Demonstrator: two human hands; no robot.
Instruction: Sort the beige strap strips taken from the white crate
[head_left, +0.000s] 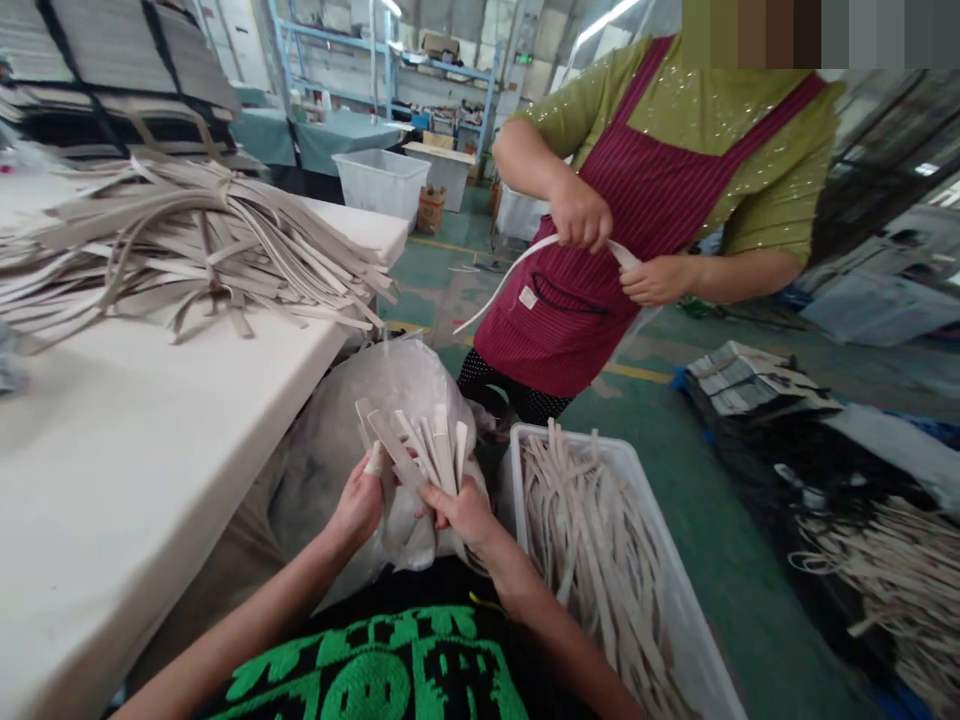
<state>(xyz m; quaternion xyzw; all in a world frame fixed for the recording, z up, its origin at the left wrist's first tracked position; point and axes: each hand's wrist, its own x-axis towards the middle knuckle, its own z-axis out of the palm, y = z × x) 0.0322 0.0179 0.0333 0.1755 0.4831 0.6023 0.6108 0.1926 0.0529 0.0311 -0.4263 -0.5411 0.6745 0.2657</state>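
Observation:
In the head view a fanned bunch of pale fabric strips stands up out of my right hand, whose fingers are wrapped round it. Close by on the left, my left hand is closed on one or more strip ends; how many I cannot tell. The lower parts of the strips hang in front of a clear plastic bag and are partly hidden by my hands. To the right of my forearm, a white plastic bin holds many similar strips.
A white table on the left bears a tied heap of strips. Ahead stands a co-worker in a maroon apron, holding a white strip in both hands. More strips lie on dark sheeting at the right.

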